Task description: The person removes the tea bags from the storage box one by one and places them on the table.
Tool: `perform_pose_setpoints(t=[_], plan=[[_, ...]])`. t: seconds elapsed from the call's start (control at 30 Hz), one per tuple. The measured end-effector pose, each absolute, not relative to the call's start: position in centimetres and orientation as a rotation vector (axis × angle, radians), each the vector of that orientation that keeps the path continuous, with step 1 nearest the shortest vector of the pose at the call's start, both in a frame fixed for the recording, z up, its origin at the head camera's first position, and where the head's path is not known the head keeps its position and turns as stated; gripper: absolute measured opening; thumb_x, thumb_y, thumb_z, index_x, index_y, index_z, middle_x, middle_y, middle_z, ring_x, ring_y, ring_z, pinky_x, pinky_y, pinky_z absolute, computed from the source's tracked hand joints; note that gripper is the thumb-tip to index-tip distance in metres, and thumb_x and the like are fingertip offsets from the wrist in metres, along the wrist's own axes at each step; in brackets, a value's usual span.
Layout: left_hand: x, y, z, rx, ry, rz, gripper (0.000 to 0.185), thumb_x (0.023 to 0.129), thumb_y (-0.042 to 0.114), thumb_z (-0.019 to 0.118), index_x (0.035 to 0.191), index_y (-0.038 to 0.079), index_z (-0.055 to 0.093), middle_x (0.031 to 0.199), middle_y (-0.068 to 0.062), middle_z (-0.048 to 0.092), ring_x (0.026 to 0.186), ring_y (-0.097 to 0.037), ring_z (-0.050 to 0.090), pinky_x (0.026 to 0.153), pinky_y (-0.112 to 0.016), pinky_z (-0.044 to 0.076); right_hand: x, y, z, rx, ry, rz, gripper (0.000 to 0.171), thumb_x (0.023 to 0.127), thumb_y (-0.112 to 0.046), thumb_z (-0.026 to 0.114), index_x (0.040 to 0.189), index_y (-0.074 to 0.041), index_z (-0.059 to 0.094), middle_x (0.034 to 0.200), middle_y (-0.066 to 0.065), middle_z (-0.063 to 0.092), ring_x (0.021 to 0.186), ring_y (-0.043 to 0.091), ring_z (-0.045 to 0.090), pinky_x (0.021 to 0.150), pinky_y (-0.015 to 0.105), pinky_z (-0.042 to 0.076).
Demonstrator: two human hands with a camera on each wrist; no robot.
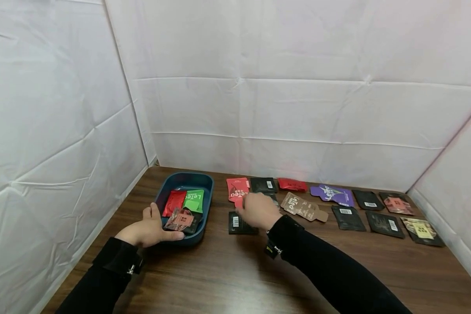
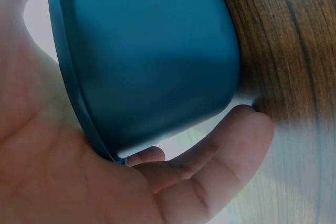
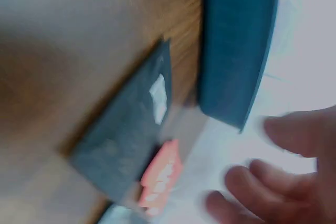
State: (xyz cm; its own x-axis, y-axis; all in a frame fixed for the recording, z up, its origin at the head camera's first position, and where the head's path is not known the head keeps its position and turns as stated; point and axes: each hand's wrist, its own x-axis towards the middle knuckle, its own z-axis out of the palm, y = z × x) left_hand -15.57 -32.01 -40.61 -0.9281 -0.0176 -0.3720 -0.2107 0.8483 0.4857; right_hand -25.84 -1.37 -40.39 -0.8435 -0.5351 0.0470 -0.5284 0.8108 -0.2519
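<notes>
Your black sleeves (image 1: 329, 266) lie nearest the camera. Your left hand (image 1: 145, 227) spreads round the lower-left corner of the blue tray (image 1: 185, 181), left of frame centre, presumably to steady it; piled sachets (image 1: 194, 199) overlap inside. Your right hand (image 1: 259, 211) arches over loose sachets (image 1: 237, 223), laid flat across centre and right, perhaps for easy singling out. Head view hides your right fingertips; right wrist view shows thumb and fingers apart, nothing visible between. Left wrist view adds fingers along the tray's outer wall.

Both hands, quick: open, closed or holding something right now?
Left hand: holding the blue tray by its edge.
Right hand: open, fingers loosely bent, holding nothing visible.
</notes>
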Motion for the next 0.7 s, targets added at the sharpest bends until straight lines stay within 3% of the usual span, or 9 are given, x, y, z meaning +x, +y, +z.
perform_pose_setpoints(t=[0.07,0.1,0.17,0.23,0.3,0.43,0.57,0.7], plan=[[-15.6,-32.1,-40.7,-0.168,2.673,0.751,0.139,0.081,0.069,0.069,0.145,-0.019,-0.018,0.150,-0.043,-0.010,0.125,-0.059,0.036,0.096,-0.060,0.040,-25.6,-2.6,-39.7,-1.057,3.087,-0.375,0.031,0.098,-0.039,0.063,0.105,-0.010,0.068,0.099,0.006,0.070,0.091,0.021,0.065,0.078,0.041,0.047],[-15.6,-32.1,-40.6,-0.168,2.673,0.747,0.139,0.081,0.069,0.069,0.145,-0.019,-0.018,0.150,-0.043,-0.010,0.124,-0.059,0.036,0.095,-0.060,0.040,-25.5,-3.3,-39.5,-1.147,3.132,-0.338,0.038,0.098,-0.040,0.062,0.120,-0.009,0.065,0.116,0.008,0.068,0.107,0.022,0.062,0.086,0.044,0.045],[-15.6,-32.1,-40.6,-0.171,2.674,0.740,0.139,0.081,0.069,0.069,0.145,-0.019,-0.017,0.150,-0.044,-0.009,0.124,-0.059,0.037,0.095,-0.060,0.040,-25.3,-4.8,-38.9,-1.301,3.183,-0.239,0.062,0.098,-0.045,0.062,0.146,-0.007,0.049,0.146,0.011,0.050,0.135,0.025,0.044,0.102,0.050,0.035],[-15.6,-32.1,-40.5,-0.173,2.672,0.740,0.138,0.081,0.069,0.068,0.145,-0.019,-0.017,0.150,-0.044,-0.010,0.125,-0.059,0.035,0.096,-0.061,0.040,-25.0,-6.3,-38.6,-1.420,3.198,-0.115,0.079,0.098,-0.051,0.058,0.156,-0.005,0.030,0.160,0.012,0.030,0.146,0.025,0.024,0.111,0.051,0.024],[-15.6,-32.0,-40.5,-0.173,2.669,0.741,0.138,0.082,0.069,0.068,0.145,-0.019,-0.017,0.150,-0.044,-0.010,0.126,-0.060,0.033,0.096,-0.062,0.039,-24.6,-7.8,-38.4,-1.485,3.201,0.001,0.087,0.098,-0.056,0.055,0.159,-0.006,0.018,0.164,0.011,0.016,0.150,0.023,0.010,0.115,0.051,0.015],[-15.8,-32.0,-40.7,-0.159,2.665,0.741,0.137,0.082,0.069,0.068,0.145,-0.020,-0.016,0.151,-0.045,-0.010,0.133,-0.062,0.022,0.100,-0.065,0.035,-23.5,-10.3,-38.2,-1.509,3.174,0.136,0.097,0.095,-0.061,0.056,0.161,-0.008,0.007,0.166,0.008,0.003,0.150,0.021,0.000,0.117,0.052,0.005],[-15.9,-32.0,-40.8,-0.148,2.665,0.739,0.138,0.082,0.070,0.067,0.145,-0.020,-0.016,0.151,-0.045,-0.012,0.136,-0.062,0.014,0.101,-0.067,0.031,-22.8,-12.0,-38.6,-1.457,3.113,0.153,0.101,0.092,-0.063,0.059,0.161,-0.010,0.007,0.166,0.007,0.001,0.150,0.020,-0.001,0.116,0.054,0.003],[-15.9,-32.0,-40.7,-0.152,2.668,0.736,0.137,0.082,0.069,0.068,0.144,-0.020,-0.016,0.150,-0.045,-0.011,0.134,-0.063,0.016,0.100,-0.066,0.033,-22.4,-13.3,-39.1,-1.393,3.023,0.176,0.097,0.092,-0.063,0.058,0.161,-0.010,0.015,0.166,0.006,0.008,0.150,0.020,0.005,0.116,0.056,0.006]])
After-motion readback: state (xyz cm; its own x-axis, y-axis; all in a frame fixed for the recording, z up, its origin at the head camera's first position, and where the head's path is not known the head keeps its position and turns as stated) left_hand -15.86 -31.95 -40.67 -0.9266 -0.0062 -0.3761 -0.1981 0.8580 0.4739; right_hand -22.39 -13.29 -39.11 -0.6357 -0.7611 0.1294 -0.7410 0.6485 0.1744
